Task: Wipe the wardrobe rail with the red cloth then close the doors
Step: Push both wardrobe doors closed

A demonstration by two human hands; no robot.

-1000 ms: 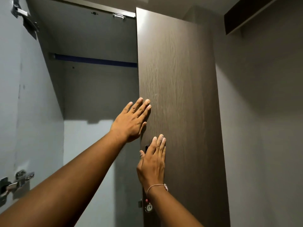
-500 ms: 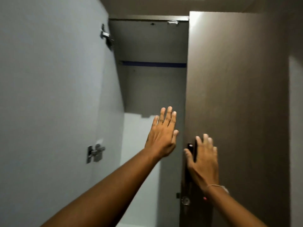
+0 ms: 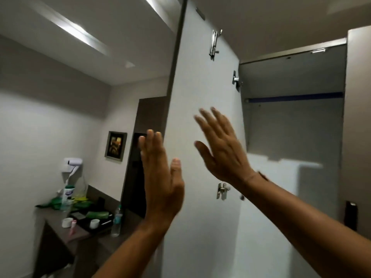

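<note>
The wardrobe's left door point(image 3: 200, 97) stands open, its white inner face with metal hinges turned toward me. My left hand point(image 3: 160, 177) is raised flat at that door's outer edge, fingers pointing up and empty. Spread and empty, my right hand point(image 3: 222, 149) is in front of the door's inner face; whether it touches the door is unclear. Inside the wardrobe runs the blue rail point(image 3: 297, 96), high up. The brown right door point(image 3: 359, 117) with its black handle point(image 3: 351, 215) covers the right side. No red cloth is in view.
A dark desk point(image 3: 60, 233) at lower left carries bottles, white cups, a black tray and green items. On the wall above it hang a hair dryer point(image 3: 72, 165) and a framed picture point(image 3: 115, 146). A dark doorway lies behind the open door.
The view has swung left. Both hands have left the right door and moved to the open left door, the left one now at its outer edge.
</note>
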